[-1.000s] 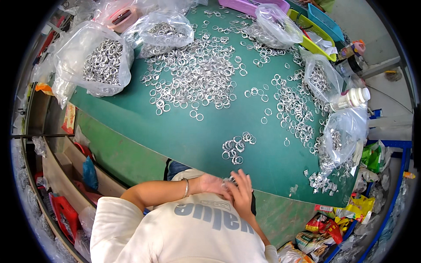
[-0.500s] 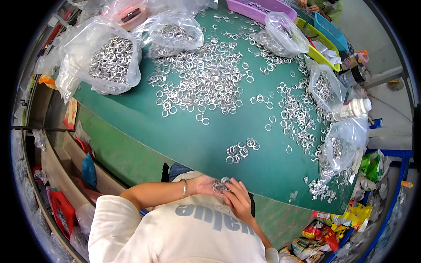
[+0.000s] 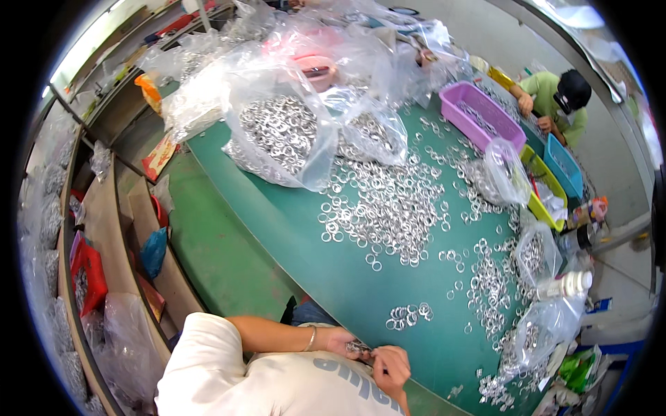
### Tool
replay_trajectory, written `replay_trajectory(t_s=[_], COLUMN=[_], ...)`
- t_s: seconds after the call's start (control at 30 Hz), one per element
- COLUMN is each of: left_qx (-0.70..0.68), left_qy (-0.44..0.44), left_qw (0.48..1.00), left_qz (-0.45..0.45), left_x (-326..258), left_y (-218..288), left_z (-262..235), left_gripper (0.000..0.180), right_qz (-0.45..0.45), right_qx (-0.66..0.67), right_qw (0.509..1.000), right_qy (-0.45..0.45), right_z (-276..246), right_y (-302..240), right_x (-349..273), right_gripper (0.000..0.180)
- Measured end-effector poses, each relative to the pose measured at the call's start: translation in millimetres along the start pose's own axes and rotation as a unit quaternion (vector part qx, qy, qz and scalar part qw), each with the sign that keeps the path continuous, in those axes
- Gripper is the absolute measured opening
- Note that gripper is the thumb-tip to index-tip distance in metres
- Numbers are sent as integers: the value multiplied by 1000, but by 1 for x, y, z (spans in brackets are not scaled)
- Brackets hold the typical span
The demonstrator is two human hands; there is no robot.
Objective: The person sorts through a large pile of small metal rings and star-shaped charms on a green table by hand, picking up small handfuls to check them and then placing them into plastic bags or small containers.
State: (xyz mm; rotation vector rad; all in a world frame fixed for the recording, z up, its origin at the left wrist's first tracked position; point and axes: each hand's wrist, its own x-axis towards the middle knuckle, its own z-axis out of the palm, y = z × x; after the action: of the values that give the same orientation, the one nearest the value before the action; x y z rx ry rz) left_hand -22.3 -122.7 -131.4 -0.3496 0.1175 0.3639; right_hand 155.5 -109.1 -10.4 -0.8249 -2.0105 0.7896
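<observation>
From where I stand, the left hand (image 3: 340, 342) is palm up, its fingers curled round a handful of rings (image 3: 356, 346), cupped, I'd say, so that none spill. The right hand (image 3: 393, 365) meets it from the other side, fingers drawn in close together at the rings; I can't tell whether the fingertips pinch one. Both hands sit low, at the near edge of the green table (image 3: 298, 239). A small cluster of rings (image 3: 409, 316) lies just beyond the grip, apart from the rest, perhaps to stop it mixing in. Farther past the hands spreads the big heap (image 3: 392, 215), with an open bag (image 3: 316, 156) behind it, its mouth toward the hands, likely for easy reach. Another pile (image 3: 489, 295) lies off to the right of the grip.
</observation>
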Motion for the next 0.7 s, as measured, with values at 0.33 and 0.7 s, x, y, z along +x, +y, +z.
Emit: replay_trajectory(t_s=[0.33,0.7], left_qx=[214,178], left_qy=[269,142], left_qw=[927,665], left_qz=[152,711], left_x=[-114,-165], left_y=[-10,56], left_z=[91,288], left_gripper=[26,16], right_qz=[209,202], right_qx=[129,131], right_qw=[959,954], right_qy=[144,178], right_z=[-4,2], right_y=[19,31], right_x=[6,-3], right_gripper=[15,14])
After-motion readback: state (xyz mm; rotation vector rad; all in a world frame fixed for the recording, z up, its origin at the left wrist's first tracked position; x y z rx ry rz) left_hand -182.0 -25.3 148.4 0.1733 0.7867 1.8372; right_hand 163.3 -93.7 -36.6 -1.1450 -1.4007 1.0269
